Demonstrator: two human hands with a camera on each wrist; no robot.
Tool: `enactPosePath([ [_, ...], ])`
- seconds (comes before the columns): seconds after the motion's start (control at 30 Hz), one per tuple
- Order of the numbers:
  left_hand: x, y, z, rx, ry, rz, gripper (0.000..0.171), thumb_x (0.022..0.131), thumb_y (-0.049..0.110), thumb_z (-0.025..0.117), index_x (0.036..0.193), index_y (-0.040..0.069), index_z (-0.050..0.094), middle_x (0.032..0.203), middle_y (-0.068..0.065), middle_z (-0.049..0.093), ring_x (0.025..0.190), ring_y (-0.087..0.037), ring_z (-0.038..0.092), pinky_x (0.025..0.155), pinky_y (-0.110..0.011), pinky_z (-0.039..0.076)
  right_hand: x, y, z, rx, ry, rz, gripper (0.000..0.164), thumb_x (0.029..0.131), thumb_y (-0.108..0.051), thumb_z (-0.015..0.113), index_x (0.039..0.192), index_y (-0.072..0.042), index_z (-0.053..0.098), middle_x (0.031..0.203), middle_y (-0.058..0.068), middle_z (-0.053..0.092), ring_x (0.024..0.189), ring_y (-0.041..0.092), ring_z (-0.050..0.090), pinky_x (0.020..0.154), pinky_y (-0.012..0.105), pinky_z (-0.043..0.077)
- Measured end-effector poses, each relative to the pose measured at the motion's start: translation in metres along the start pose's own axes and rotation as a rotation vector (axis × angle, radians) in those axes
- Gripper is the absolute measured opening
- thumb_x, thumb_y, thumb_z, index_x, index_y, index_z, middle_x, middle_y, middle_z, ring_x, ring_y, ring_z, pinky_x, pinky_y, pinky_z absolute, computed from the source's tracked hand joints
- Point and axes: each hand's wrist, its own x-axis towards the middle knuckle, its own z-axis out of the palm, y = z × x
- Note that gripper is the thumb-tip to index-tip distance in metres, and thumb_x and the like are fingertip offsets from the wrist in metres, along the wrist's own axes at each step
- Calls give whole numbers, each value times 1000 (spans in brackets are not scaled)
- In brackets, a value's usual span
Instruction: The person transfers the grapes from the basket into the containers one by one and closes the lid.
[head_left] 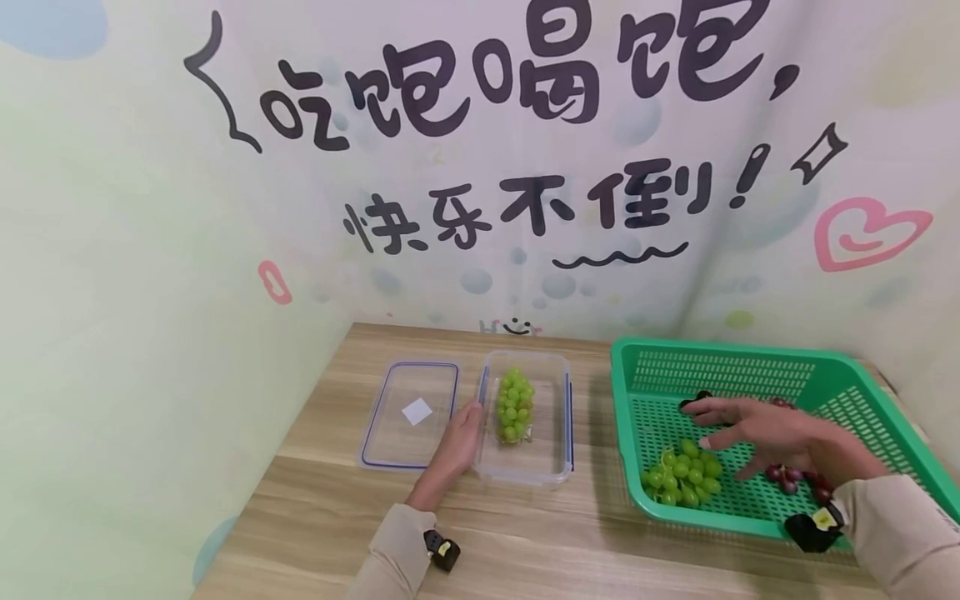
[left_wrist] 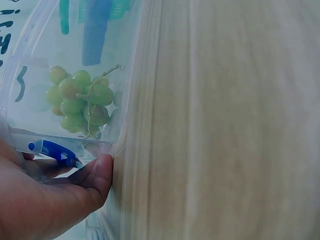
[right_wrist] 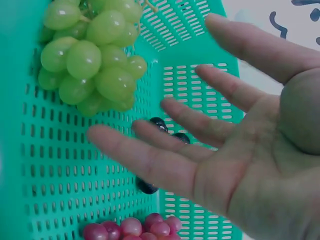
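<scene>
My left hand (head_left: 457,437) holds the left side of a clear plastic container (head_left: 551,475), by its blue clip (left_wrist: 57,152) in the left wrist view. A bunch of green grapes (head_left: 515,406) lies inside that container. Above the green basket (head_left: 626,442), my right hand (head_left: 780,429) hangs with fingers spread and nothing in them. Nearest to it is another green bunch (right_wrist: 95,65) on the basket's floor. Red grapes (right_wrist: 131,228) and dark grapes (right_wrist: 147,186) are in the basket too, partly hidden by the right hand.
Left of the container, its clear lid (head_left: 390,404) with a blue seal and a white square label (head_left: 417,411) lies flat on the wooden table (head_left: 300,500). Behind the table stands a printed wall cloth (head_left: 480,292). The basket's raised rim surrounds the loose bunches.
</scene>
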Motion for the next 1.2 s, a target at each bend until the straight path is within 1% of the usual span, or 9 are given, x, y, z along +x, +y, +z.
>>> enactPosePath([
  [0.13,0,-1,0,0,-3,-5,33,108,23,28,83,8,44,71,-1,37,64,-17,36,59,-31,34,0,1,4,-41,-25,18,76,97,-17,64,156,-3,19,158,34,-1,137,58,27,88,66,48],
  [0.27,1,-1,0,7,-4,-10,33,108,24,28,83,8,43,71,-1,36,65,-17,35,59,-31,34,2,-5,9,-142,-29,8,74,93,-16,68,155,-8,29,158,35,5,134,55,35,87,63,50],
  [0.37,0,-1,0,6,-2,-2,33,108,23,28,83,8,43,71,-1,36,65,-17,35,59,-31,33,6,-12,12,-206,-52,-18,69,91,-13,69,152,-9,37,157,35,11,121,45,50,76,49,54],
  [0.47,0,-1,0,1,-4,4,33,108,23,28,83,8,43,71,-1,36,65,-17,35,60,-31,34,10,-17,14,-262,-72,-51,64,89,-9,70,147,-10,44,156,34,16,124,45,46,65,37,49],
  [0.6,0,0,0,2,-14,1,33,108,23,27,83,9,43,73,-2,36,66,-17,35,61,-31,34,13,-22,16,-389,-63,-96,60,84,-6,73,140,-13,53,156,29,25,140,55,20,80,44,53],
  [0.67,0,1,0,5,-16,0,33,108,22,26,83,9,42,73,-2,36,66,-17,34,62,-31,34,15,-24,16,-407,-69,-91,62,82,-3,72,139,-14,54,156,28,25,141,57,15,83,46,52],
  [0.8,0,1,-1,6,-16,-3,33,108,22,26,84,9,43,73,-2,36,66,-17,34,62,-31,34,16,-26,14,-367,-130,-41,69,79,0,72,143,-13,49,157,30,21,141,58,15,74,40,53],
  [0.97,0,0,-1,10,-13,-10,34,108,23,26,84,7,44,73,-2,36,66,-17,35,62,-31,33,20,-23,12,-371,-167,11,69,78,0,72,142,-14,51,153,32,25,139,55,24,88,48,52],
  [1.2,0,0,-1,0,-8,-10,36,108,24,27,87,2,45,73,-2,37,65,-17,35,61,-31,35,27,-21,13,-407,-207,18,69,77,0,73,140,-19,54,158,26,22,143,53,17,80,42,50],
])
